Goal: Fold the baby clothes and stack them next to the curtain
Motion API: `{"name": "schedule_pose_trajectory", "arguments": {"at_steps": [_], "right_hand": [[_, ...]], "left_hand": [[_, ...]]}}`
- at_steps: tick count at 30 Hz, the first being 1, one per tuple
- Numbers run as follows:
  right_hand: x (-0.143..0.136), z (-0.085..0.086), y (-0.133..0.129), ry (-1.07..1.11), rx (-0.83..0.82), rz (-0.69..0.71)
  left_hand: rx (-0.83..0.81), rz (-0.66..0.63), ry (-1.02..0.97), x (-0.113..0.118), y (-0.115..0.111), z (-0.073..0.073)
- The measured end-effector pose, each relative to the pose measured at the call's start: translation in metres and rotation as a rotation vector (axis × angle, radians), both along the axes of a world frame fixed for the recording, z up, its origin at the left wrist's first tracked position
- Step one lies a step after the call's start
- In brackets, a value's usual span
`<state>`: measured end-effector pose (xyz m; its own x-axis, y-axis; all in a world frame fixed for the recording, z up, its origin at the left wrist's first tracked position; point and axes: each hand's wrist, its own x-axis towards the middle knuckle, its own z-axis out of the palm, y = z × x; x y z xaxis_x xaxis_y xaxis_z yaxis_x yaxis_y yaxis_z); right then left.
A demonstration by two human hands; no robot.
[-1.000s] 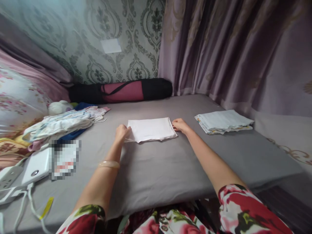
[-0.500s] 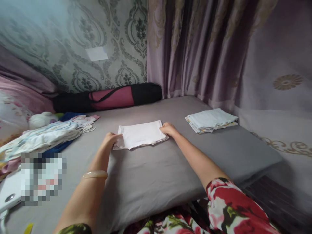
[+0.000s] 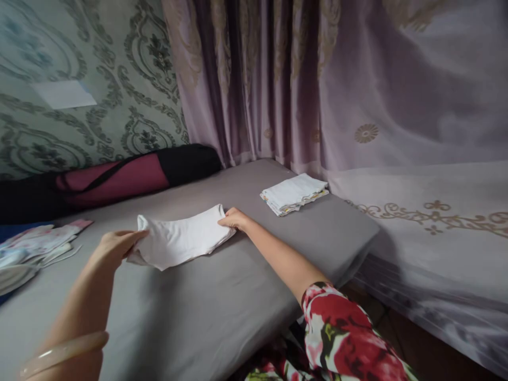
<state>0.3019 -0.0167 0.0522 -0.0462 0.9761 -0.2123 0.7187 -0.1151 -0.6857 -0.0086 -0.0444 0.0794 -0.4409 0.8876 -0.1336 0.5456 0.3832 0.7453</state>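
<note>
A folded white cloth (image 3: 180, 238) hangs slightly sagging between my two hands, lifted a little above the grey bed sheet, with a shadow beneath it. My left hand (image 3: 119, 246) pinches its left end, thumb on top, and a pale bangle circles that wrist. At the right end, my right hand (image 3: 235, 219) grips the cloth's edge between thumb and fingers. A stack of folded white cloths (image 3: 294, 191) lies farther right, near the bed's corner, with coloured patterns showing at its lower edges.
Loose clothes (image 3: 39, 243) lie on the left side of the grey bed (image 3: 190, 312). A long black and maroon bag (image 3: 119, 177) rests along the patterned wall. Purple curtains (image 3: 254, 79) hang behind the bed and to its right.
The view has turned to the right. The white cloth has been raised off the bed by both hands and now sags in the middle.
</note>
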Motion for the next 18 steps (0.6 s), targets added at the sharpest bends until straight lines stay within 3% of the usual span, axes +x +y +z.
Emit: {"name": "schedule_pose_trajectory", "arguments": {"at_steps": [4, 7, 11, 18], "right_hand": [[0.026, 0.016, 0.000, 0.034, 0.036, -0.027], [0.062, 0.031, 0.001, 0.031, 0.090, -0.067], [0.123, 0.053, -0.001, 0.034, 0.145, -0.146], [0.226, 0.095, 0.007, -0.129, 0.205, -0.377]], "left_hand": [[-0.024, -0.009, -0.136, 0.046, -0.005, 0.047], [0.021, -0.054, -0.221, 0.088, -0.003, 0.067], [0.069, -0.153, -0.315, 0.143, 0.011, 0.070], [0.164, -0.302, -0.480, 0.250, 0.043, 0.057]]}}
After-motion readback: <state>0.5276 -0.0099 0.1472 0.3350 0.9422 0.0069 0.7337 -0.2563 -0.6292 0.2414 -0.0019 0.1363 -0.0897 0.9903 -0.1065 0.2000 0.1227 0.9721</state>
